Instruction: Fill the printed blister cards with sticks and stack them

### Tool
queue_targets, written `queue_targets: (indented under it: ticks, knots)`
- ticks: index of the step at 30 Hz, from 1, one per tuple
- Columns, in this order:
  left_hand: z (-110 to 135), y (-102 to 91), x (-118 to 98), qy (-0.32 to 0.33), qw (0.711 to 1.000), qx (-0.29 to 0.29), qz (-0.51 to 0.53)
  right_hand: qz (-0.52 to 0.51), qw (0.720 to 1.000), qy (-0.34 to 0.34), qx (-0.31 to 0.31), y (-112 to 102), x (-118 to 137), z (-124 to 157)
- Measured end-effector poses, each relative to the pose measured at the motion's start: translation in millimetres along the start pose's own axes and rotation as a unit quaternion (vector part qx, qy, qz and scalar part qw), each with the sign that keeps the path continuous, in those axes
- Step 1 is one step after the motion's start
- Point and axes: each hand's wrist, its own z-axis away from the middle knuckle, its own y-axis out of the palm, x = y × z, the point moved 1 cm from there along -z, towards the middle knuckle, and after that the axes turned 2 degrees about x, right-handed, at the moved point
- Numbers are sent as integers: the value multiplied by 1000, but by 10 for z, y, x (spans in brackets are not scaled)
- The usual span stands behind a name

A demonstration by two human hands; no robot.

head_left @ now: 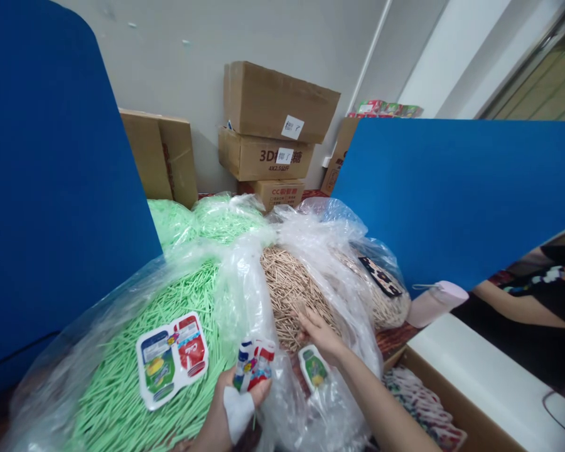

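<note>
My left hand [242, 389], with a white wrap round the base of its thumb, is closed on a blue, red and white printed packet [254, 364], bent between thumb and fingers. Over an open bag of thin brown sticks [287, 282] reaches my right hand [317, 333]. Its fingertips are drawn together at the sticks, and what they pinch is hard to make out. Just under that hand a green and white printed packet [314, 369] lies on clear plastic. A flat double-bottle packet [172, 360] rests on the light green sticks [136, 339] to the left.
Clear plastic bags [247, 301] surround the sticks. Blue partitions [452, 188] stand at both sides. Cardboard boxes [282, 100] are stacked behind. At right are a dark patterned phone-like item [380, 276], a pink cylinder [435, 304], an open carton with packets [419, 402] and another person's arm [522, 307].
</note>
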Motion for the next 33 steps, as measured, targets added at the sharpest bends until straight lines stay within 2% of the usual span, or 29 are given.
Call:
queue_targets:
  ticks: [3, 8, 11, 13, 16, 19, 22, 26, 30, 33]
  knots:
    - [-5, 9, -24, -2, 1000, -15, -4, -166, 986, 33, 12, 91, 112, 92]
    - [22, 53, -112, 5, 999, -52, 10, -270, 962, 20, -25, 233, 471, 242]
    - [28, 74, -147, 14, 999, -41, 8, -255, 962, -48, -88, 330, 726, 354]
    - [20, 81, -163, 43, 999, -28, 2, -241, 957, -109, -122, 411, 900, 435]
    - [8, 78, -189, 101, 993, -20, -55, -206, 951, -186, -137, 534, 1130, 531]
    - [11, 74, -220, 143, 982, -24, -123, -143, 952, -234, -134, 634, 1258, 578]
    - [18, 76, -247, 183, 971, -48, -146, -104, 956, -240, -129, 729, 1239, 596]
    - [8, 54, -264, 221, 962, -65, -145, -69, 972, -200, -106, 821, 1104, 628]
    - [-8, -9, -249, 228, 960, -46, -153, 7, 981, -187, -50, 782, 1089, 658]
    - [-15, -38, -230, 220, 967, -39, -121, 40, 981, -188, -16, 717, 1132, 649]
